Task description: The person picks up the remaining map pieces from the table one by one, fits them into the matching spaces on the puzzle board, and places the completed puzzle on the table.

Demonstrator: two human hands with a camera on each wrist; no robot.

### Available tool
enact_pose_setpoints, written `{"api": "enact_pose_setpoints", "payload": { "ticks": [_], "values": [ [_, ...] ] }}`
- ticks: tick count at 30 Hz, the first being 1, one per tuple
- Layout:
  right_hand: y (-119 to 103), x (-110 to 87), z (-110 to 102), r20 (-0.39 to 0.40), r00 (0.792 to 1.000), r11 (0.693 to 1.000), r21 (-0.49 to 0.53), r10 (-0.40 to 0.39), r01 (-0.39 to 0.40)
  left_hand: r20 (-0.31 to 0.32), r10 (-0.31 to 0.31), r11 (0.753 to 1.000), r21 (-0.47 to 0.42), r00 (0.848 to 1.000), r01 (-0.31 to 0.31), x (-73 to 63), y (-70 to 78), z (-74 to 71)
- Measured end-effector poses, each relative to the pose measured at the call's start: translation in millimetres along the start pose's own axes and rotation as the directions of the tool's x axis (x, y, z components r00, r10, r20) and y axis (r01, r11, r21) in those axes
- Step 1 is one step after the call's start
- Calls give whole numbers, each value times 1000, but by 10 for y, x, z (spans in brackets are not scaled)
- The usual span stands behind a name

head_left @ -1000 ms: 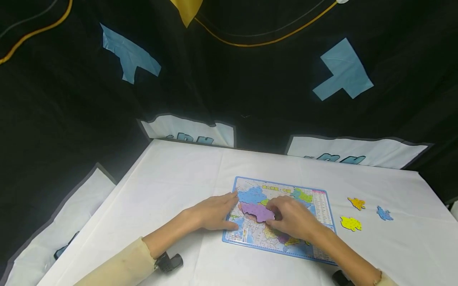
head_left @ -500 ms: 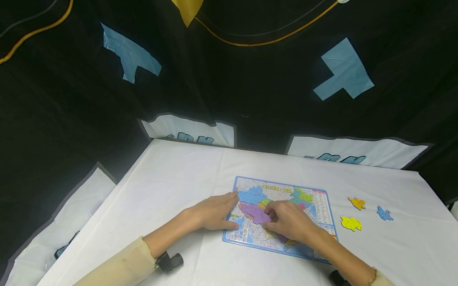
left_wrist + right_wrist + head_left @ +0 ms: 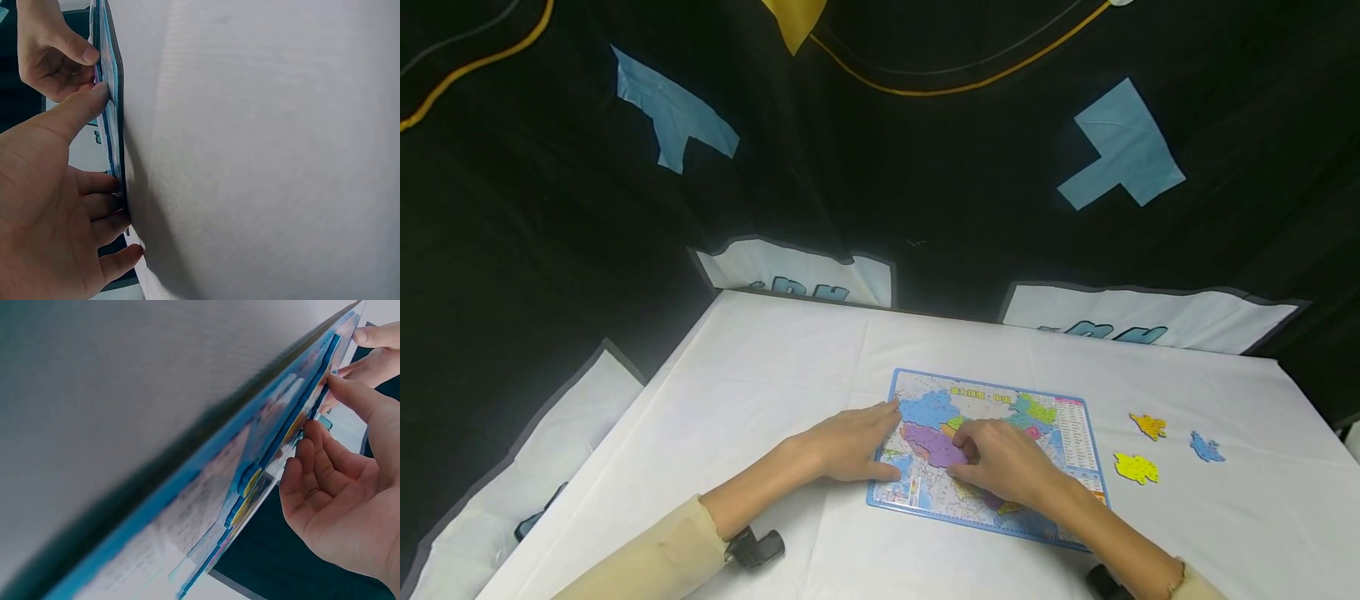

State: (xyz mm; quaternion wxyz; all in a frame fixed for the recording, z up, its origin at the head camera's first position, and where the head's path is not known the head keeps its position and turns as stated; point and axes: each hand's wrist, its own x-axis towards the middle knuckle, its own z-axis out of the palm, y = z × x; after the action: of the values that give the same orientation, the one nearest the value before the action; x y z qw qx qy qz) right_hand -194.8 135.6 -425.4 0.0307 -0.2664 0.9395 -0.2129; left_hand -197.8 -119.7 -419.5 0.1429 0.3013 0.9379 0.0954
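A map puzzle board with a blue rim lies on the white table. On its left part sits a purple puzzle piece, just below a blue piece. My right hand pinches the purple piece's right edge between thumb and bent fingers; in the right wrist view the thumb presses close to the board. My left hand rests at the board's left edge with fingers extended, and the left wrist view shows its fingertips along that edge. The right hand covers the middle of the map.
To the right of the board lie three loose pieces: an orange one, a yellow one and a blue one. A black curtain hangs behind the table.
The purple piece has moved slightly left and down, from raised over the map to lying flat on it, with the right hand following. The left hand has stayed in place.
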Motion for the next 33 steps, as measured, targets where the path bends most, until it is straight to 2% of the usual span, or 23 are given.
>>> {"api": "enact_pose_setpoints", "payload": {
  "ticks": [10, 17, 27, 30, 33],
  "values": [
    [-9, 5, -19, -5, 1000, 1000, -6, -13, 13, -1, -8, 1000, -12, 1000, 8, 0, 11, -22],
    [-2, 6, -8, 21, 1000, 1000, 17, -1, 1, 2, -4, 1000, -16, 1000, 4, -7, 14, -22],
    [54, 31, -45, 51, 988, 989, 6, -145, 145, -4, 10, 1000, -13, 1000, -10, -23, 5, -18],
    [102, 25, -87, 65, 989, 991, 52, -130, 127, -5, 15, 1000, -10, 1000, -15, -17, 5, -18],
    [136, 12, -111, 78, 994, 992, 107, -77, 69, -2, 12, 1000, -11, 1000, -12, -10, 5, -17]
  ]
}}
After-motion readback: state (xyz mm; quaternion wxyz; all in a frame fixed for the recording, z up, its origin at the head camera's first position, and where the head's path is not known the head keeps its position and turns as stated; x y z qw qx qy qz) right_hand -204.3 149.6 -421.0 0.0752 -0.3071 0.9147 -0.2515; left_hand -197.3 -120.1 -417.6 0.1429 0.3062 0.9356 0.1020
